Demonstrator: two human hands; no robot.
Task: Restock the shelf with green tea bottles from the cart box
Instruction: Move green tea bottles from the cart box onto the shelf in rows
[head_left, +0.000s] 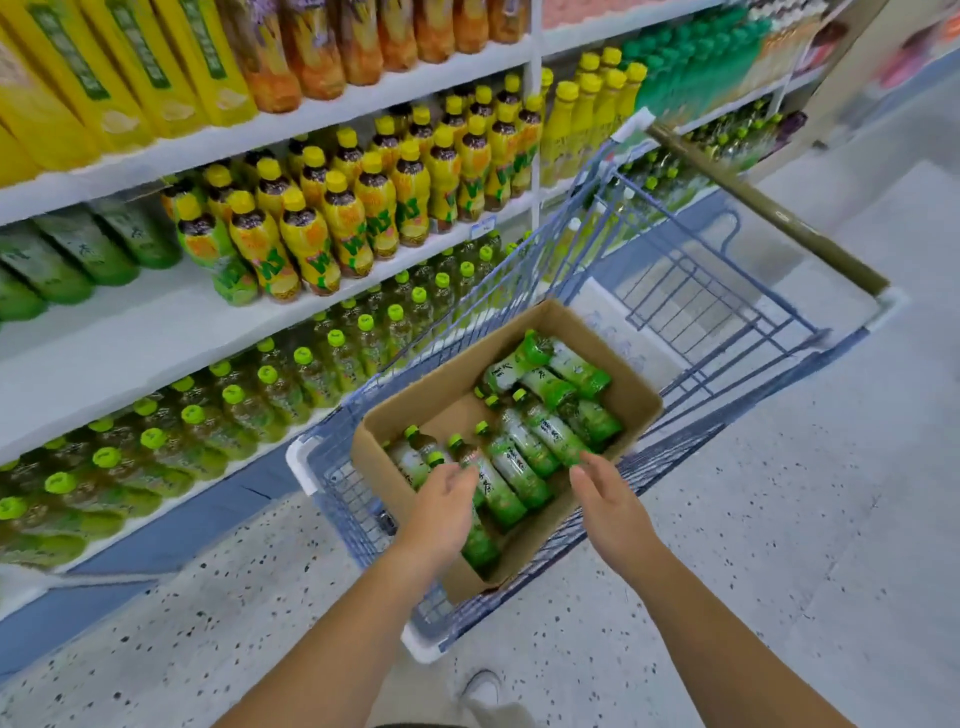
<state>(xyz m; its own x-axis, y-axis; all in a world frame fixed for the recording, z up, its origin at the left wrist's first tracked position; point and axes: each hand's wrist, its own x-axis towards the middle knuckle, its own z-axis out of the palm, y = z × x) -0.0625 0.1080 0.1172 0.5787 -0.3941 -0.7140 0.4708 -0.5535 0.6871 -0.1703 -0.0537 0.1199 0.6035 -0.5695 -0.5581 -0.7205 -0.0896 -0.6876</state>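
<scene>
An open cardboard box sits in a blue wire shopping cart. Several green tea bottles with green caps and green-white labels lie on their sides in it. My left hand hovers over the bottles at the box's near left, fingers loosely apart, holding nothing. My right hand is over the box's near right rim, fingers apart and empty, its fingertips close to a bottle's base. The bottom shelf on the left holds rows of green-capped tea bottles.
Shelves on the left carry yellow-capped bottles, yellow cartons and a white, partly bare shelf board. The cart handle points away to the right. Speckled floor surrounds the cart. A shoe shows below.
</scene>
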